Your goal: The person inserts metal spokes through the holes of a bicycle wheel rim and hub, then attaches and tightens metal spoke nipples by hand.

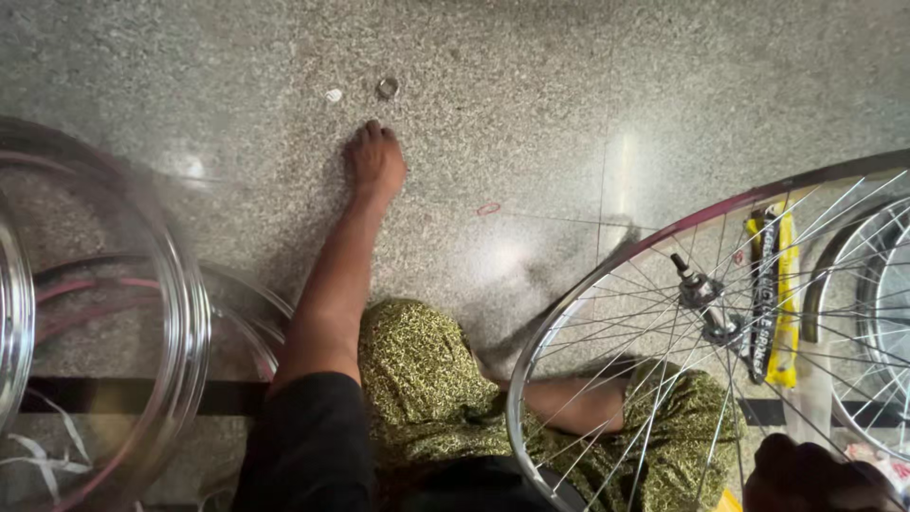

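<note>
Whether our right hand [808, 477] is clenched or loose we cannot tell: only a dark, shadowed part of it shows at the bottom right edge, and no fingers can be made out. Our left hand is out of the frame.

Starting at the left, we see bare metal rims [142, 313] stacked together, shiny and blurred, filling the left edge from top to bottom. Thin white strips [47, 457] lie at the lower left beside them. The speckled stone floor [569, 85] spreads across the whole upper frame.

Left of centre, our bare leg stretches up from the bottom, and the foot [375, 163] rests on the floor with its toes toward the top. Just above the toes lie a small metal ring [387, 88] and a white scrap [334, 95], apart from each other. A green patterned cloth [417, 365] covers our lap at the bottom centre. Our other leg is folded to the right of it.

A spoked wheel [569, 318] fills the lower right, lying over that folded leg, and its rim curves up toward the right edge. Its hub [700, 289] points its axle toward the upper left. Our right hand sits low within the wheel's span, near the spokes, though contact is unclear. A yellow packet [785, 284] shows behind the spokes, just right of the hub. A second wheel [886, 313] stands at the far right edge.
</note>
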